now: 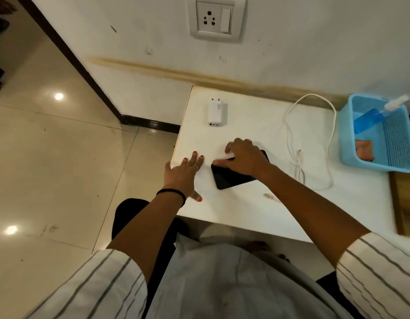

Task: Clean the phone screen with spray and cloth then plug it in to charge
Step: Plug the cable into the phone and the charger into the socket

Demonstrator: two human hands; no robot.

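The flat black glass-faced phone lies on the white table top near your edge, long axis slanting from near-left to far-right. Your right hand covers its far half, fingers bent over a white cloth and pressing it onto the screen; only a pale, blurred strip of cloth shows under the fingertips, so its full extent is hard to make out. Your left hand rests flat on the table just left of the phone, fingers straight and spread, holding nothing. The uncovered near-left end of the screen lies toward you from the right fingers, so the wipe would run along that slant. Farther out: the white charging cable loops to the right, the white plug adapter lies beyond the phone, and the white wall socket sits above. The blue spray bottle leans in the blue plastic basket, its nozzle blurred.
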